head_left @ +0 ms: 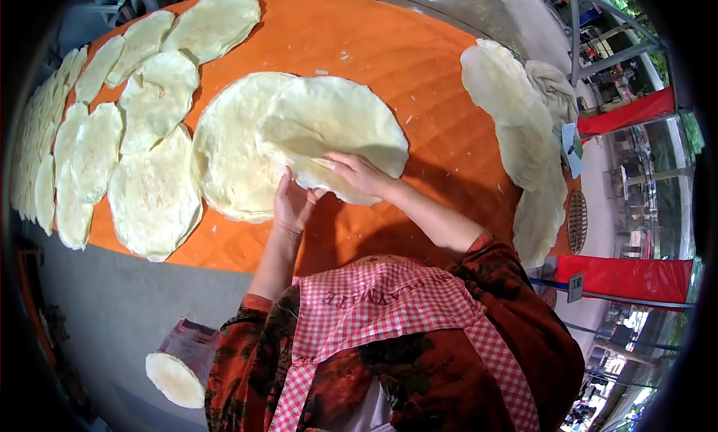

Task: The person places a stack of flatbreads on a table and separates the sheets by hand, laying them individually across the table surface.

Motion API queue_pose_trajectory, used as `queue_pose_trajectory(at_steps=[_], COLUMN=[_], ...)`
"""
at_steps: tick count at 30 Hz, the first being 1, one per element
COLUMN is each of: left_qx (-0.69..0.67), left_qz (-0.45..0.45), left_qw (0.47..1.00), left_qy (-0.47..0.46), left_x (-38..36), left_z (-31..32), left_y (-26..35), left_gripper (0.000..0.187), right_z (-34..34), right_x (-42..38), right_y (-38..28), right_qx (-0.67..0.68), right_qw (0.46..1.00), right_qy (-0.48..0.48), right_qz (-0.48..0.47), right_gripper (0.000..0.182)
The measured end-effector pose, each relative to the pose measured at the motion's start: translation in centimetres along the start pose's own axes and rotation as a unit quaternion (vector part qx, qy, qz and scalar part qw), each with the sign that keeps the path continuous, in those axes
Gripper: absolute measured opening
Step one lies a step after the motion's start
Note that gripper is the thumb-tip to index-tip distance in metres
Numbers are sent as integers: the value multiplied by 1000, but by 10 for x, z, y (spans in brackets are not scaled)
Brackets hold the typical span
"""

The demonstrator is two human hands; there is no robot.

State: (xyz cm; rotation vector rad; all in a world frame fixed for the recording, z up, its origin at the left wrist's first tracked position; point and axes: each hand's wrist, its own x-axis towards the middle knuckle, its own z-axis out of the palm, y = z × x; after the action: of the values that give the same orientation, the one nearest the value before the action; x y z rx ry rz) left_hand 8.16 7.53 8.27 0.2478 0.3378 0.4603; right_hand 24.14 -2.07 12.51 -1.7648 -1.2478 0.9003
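Observation:
A large, thin, pale flatbread lies partly over a stack of similar round sheets on the orange table. Its near edge is lifted and folded. My left hand is at that near edge, with the thumb raised against it and the other fingers curled beneath. Just to the right, my right hand grips the same edge from above, its fingertips on the fold. The fingers' undersides are hidden.
More flatbreads cover the left side of the orange table. A row of overlapping sheets runs along the right edge, beside a crumpled cloth and a woven basket. Another round piece is low at the left.

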Motion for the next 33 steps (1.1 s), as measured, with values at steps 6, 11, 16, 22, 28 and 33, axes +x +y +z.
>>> queue_pose_trajectory(at_steps=[6, 11, 16, 22, 28, 33], left_qx=[70, 83, 212, 268, 301, 294], left_qz=[-28, 4, 63, 65, 65, 63], left_qw=[995, 985, 955, 936, 903, 899], left_qy=[72, 149, 200, 217, 299, 320], left_x=[3, 5, 15, 14, 17, 9], left_z=[-4, 3, -14, 7, -14, -67], left_y=[2, 0, -2, -8, -10, 12], left_gripper=[42, 35, 24, 28, 27, 33], right_z=[0, 11, 17, 37, -21, -278], right_x=[-3, -9, -9, -5, 40, 71], right_y=[-4, -17, -20, -12, -16, -8], right_qx=[-10, -155, -189, -219, -96, 3], right_qw=[998, 988, 982, 975, 963, 970], right_qy=[17, 7, -9, 21, 143, 220], right_qz=[53, 1, 10, 38, 208, 105], right_gripper=[42, 51, 64, 59, 31, 27])
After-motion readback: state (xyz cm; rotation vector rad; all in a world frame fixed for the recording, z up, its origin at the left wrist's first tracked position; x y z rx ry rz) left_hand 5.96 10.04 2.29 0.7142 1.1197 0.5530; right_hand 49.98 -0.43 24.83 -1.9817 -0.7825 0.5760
